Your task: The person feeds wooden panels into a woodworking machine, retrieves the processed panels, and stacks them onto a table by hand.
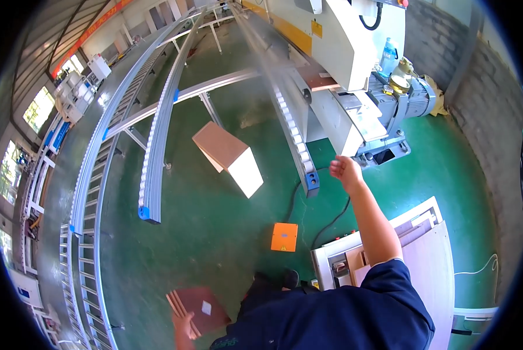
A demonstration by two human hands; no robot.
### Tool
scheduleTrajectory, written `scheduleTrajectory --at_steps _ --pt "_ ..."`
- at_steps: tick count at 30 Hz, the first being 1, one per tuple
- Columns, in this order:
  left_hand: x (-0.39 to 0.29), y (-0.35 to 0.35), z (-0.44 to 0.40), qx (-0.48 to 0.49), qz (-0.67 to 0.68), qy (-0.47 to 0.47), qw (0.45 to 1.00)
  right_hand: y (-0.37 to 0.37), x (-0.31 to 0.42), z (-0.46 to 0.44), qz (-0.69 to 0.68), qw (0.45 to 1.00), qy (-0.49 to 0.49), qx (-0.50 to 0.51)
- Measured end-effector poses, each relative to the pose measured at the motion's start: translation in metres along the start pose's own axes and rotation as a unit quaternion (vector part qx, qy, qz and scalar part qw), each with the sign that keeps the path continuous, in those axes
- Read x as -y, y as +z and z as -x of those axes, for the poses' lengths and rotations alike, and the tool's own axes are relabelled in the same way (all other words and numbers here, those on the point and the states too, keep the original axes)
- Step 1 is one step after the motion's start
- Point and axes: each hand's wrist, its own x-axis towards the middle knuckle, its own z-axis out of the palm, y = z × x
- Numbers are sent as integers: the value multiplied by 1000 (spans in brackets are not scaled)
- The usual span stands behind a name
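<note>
My left hand (184,324) is low in the view, its fingers at the edges of several thin brown boards (183,312). Beside it lies a reddish-brown panel (202,309) with a pale diamond-shaped patch. My right hand (345,170) is raised in front of me, near the blue end cap of the roller rail (297,137). Its fingers are curled, and what they hold, if anything, is too small to make out. A brown and white box-like piece (229,153) stands on the green floor between the rails.
An orange box (284,237) sits on the floor with black cables nearby. The large white machine (343,41) with a motor (416,98) stands at upper right. A white-framed cart (416,256) is beside my right arm. Long roller rails (156,140) run at left.
</note>
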Motion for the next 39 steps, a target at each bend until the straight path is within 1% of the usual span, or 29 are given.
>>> scheduleTrajectory --at_steps 1,3,4,5,8,9,12,13,14,16,18,20,21,23,25,26,27,28,29,30,33,35,36,37,38,39 --pt "19 -5 8 -38 -20 -11 999 20 32 6 -14 998 42 -35" --pt "50 -12 24 -93 -42 -45 994 40 46 -17 -177 978 79 -70" --pt "51 -7 28 -90 -39 -59 993 45 52 -27 -256 958 98 -85" --pt "53 4 30 -88 -34 -80 992 50 57 -37 -278 953 98 -71" --pt "41 29 39 -54 -26 -106 993 60 44 -104 -322 936 77 -120" --pt "36 37 39 -42 -23 -110 993 62 44 -123 -357 923 86 -111" --pt "22 51 42 -22 -20 -122 992 69 38 -182 -396 909 69 -114" --pt "18 54 43 -19 -19 -126 992 75 48 -187 -399 909 52 -107" --pt "16 55 44 -19 -17 -130 991 80 58 -193 -433 888 62 -140" --pt "11 56 46 -21 -15 -137 990 81 70 -201 -478 869 -19 -124" --pt "11 56 48 -25 -13 -141 990 75 74 -211 -514 841 20 -167" --pt "13 54 47 -28 -3 -141 990 56 57 -217 -457 860 22 -227" --pt "18 51 48 -30 6 -138 990 36 31 -230 -428 868 14 -250" --pt "30 44 49 -37 33 -123 991 21 26 -204 -404 881 -5 -244" --pt "48 33 55 -41 73 -94 992 16 45 -137 -410 887 -9 -211" --pt "51 29 53 -44 77 -80 993 12 52 -103 -412 887 -3 -208" --pt "54 27 43 -47 69 -66 994 5 56 -70 -420 890 2 -176" --pt "38 34 27 -47 30 -57 997 -1 60 -38 -429 892 7 -145" --pt "21 40 10 -47 -8 -48 998 -5 64 -5 -403 905 -18 -132" --pt "1 49 -7 -29 -31 -21 999 -6 70 29 -378 917 -43 -121" --pt "-84 86 -34 10 -64 56 996 4 103 132 -270 952 -85 -115" --pt "-83 104 -83 72 26 104 992 2 117 187 -195 976 -86 -50" --pt "-119 121 -77 113 85 94 985 2 124 214 -157 985 -74 -22" --pt "-147 135 -72 135 105 91 981 7 129 235 -131 990 -61 -9" --pt "-147 147 -90 179 149 115 966 11 127 253 -111 992 -54 -4" --pt "-158 161 -95 221 177 110 953 20 127 271 -103 994 -41 9"
